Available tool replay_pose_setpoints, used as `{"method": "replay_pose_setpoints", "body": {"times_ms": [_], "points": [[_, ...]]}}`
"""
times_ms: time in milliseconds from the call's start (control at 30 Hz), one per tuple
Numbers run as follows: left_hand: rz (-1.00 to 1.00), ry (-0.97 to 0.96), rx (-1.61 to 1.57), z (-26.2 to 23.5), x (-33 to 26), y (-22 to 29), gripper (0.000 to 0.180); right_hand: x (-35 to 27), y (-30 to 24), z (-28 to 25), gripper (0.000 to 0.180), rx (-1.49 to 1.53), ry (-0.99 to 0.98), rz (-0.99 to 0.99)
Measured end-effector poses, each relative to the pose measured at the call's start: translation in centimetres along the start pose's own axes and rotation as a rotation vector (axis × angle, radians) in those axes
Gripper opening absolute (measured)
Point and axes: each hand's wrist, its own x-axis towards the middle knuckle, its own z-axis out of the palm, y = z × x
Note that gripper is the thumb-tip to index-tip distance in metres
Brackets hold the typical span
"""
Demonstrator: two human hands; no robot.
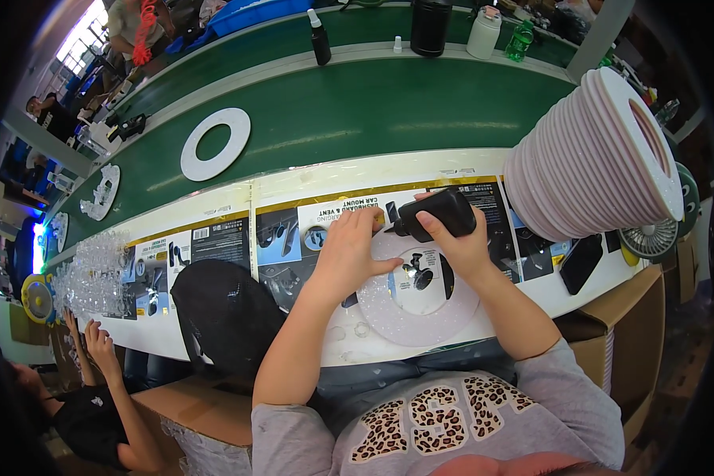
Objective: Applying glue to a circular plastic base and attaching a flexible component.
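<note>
A flat, speckled white ring lies on the work surface before me. Over its far left part is my left hand, touching it, thumb and fingers spread apart. My right hand grips a black squeeze bottle, tilted so its narrow nozzle points left, close to my left fingertips and low over the ring. Whether the nozzle touches the ring I cannot tell. Printed sheets showing a phone mount lie under and around the ring, visible through its hole.
A tall stack of white rings leans at the right, beside a black phone and a small fan. Another ring lies on the green belt. A black cover and clear plastic pieces are left, near a co-worker's hand.
</note>
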Motion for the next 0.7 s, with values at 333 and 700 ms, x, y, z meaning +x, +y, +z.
{"method": "replay_pose_setpoints", "body": {"times_ms": [333,700], "points": [[0.006,-0.013,0.008,-0.08,0.00,0.01,0.073,0.14,0.34,-0.09,0.025,-0.017,0.002,0.012],[0.023,-0.024,0.037,-0.12,-0.10,0.12,0.073,0.13,0.31,-0.18,0.024,-0.023,0.037,0.006]]}}
